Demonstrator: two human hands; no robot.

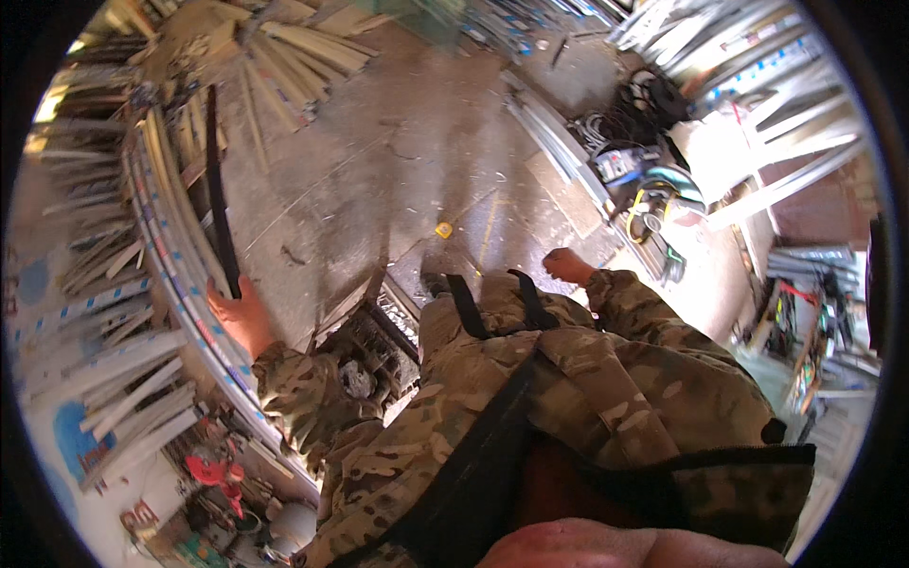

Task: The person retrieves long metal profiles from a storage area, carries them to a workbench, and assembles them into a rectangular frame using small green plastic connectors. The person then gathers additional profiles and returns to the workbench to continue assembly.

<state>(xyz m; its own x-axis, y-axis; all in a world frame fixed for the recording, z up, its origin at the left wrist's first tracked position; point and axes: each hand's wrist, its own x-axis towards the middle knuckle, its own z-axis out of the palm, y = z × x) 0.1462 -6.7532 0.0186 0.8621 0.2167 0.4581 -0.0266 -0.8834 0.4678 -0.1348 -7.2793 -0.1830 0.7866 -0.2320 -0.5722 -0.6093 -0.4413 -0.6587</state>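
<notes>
My left hand (244, 317) is closed around the lower end of a long, dark, narrow bar (219, 194). The bar rises steeply from the hand toward the far left, beside the long stacked profiles. My right hand (566, 267) is held out in front of my body on the right, its fingers curled into a loose fist. Nothing sticks out of that fist. Between the hands and farther off, a small yellow tape measure (443, 229) lies on the concrete floor (341, 204).
Long profiles (166, 237) line the left side, with a fan of pale strips (303, 62) beyond. Light metal lengths (549, 142) lie at the right, near cables and power tools (625, 166). A dark open crate (379, 331) stands by my left forearm.
</notes>
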